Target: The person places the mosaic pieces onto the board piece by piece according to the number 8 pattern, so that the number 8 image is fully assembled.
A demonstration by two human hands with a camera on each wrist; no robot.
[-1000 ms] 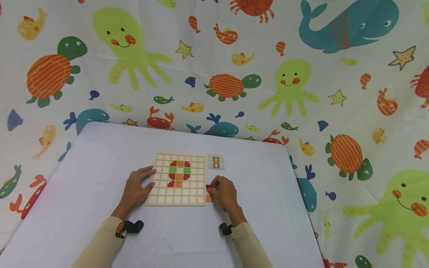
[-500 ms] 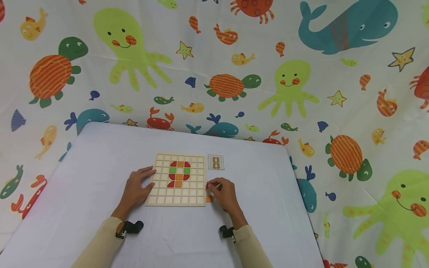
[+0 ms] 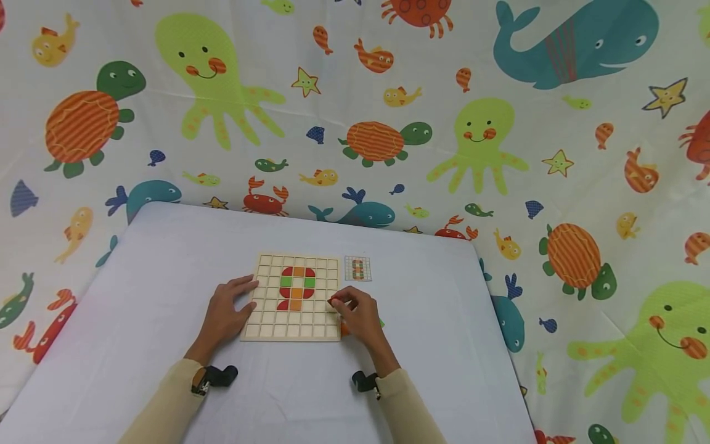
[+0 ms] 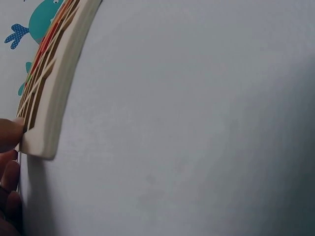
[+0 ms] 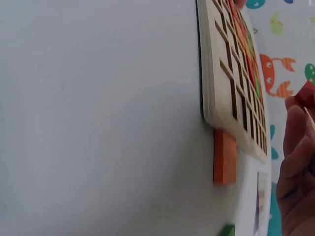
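A square wooden grid board (image 3: 272,333) lies on the white-covered table, with red, green and orange tiles set in its middle squares. My left hand (image 3: 224,314) rests against its left edge, thumb and forefinger spread along the rim; the left wrist view shows the thumb (image 4: 10,133) at a corner. Between thumb and fingertips, my right hand (image 3: 359,316) pinches a small red tile (image 5: 306,94), held over the board's right edge. An orange tile (image 5: 225,158) sits beside that edge, partly hidden by the right hand in the head view.
A small pattern card (image 3: 357,269) with a printed grid lies beyond the right hand. A green tile (image 3: 381,322) peeks out behind the right wrist. The sea-animal curtain (image 3: 333,92) hangs along the table's far edge.
My right hand has moved left and slightly away from me with the red tile, from beside the board to over its right edge, exposing the green tile. The left hand stays put.
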